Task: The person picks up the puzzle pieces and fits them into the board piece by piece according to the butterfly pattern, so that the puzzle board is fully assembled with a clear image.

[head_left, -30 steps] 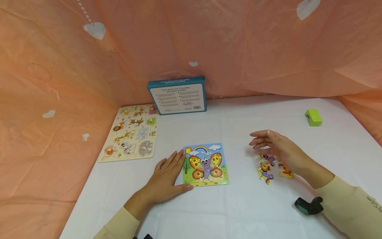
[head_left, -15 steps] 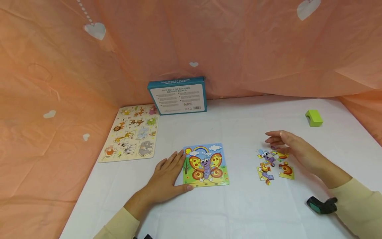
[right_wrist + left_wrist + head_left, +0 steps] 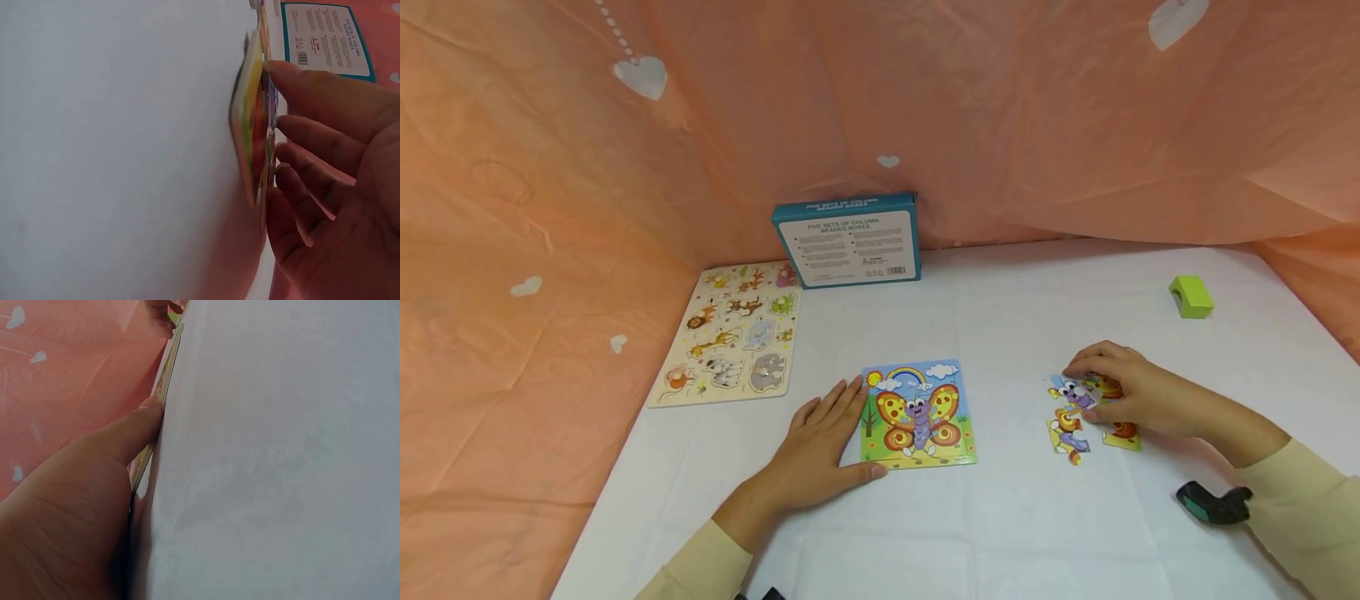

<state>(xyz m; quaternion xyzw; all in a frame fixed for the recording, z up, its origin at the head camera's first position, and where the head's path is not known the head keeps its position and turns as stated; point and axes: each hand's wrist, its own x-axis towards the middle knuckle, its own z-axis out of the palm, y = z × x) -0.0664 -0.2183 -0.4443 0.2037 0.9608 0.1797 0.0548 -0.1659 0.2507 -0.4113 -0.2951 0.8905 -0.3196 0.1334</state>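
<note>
My left hand (image 3: 820,450) lies flat on the table at the left side of a square butterfly jigsaw puzzle (image 3: 919,414), its fingertips and thumb touching the edge. In the left wrist view the thumb (image 3: 134,431) presses against the puzzle's thin side. On the right, my right hand (image 3: 1131,392) reaches down over loose puzzle pieces. Thumb and fingertips are curved about the piece with the butterfly's purple face (image 3: 1075,393), which lies on the table. The hand partly covers a yellow-and-red wing piece (image 3: 1108,387) and an orange swirl piece (image 3: 1122,433). A body piece (image 3: 1067,437) lies nearer me.
At the back stands a teal-and-white box (image 3: 850,246). An animal peg board (image 3: 722,333) lies at the left. A green arched block (image 3: 1192,297) sits at the far right. Orange cloth (image 3: 1000,125) hangs behind the white table (image 3: 925,533).
My right hand first drew back to the right, off the pieces, then came down with its thumb and fingertips at the face piece. The left hand and the square puzzle stay in place.
</note>
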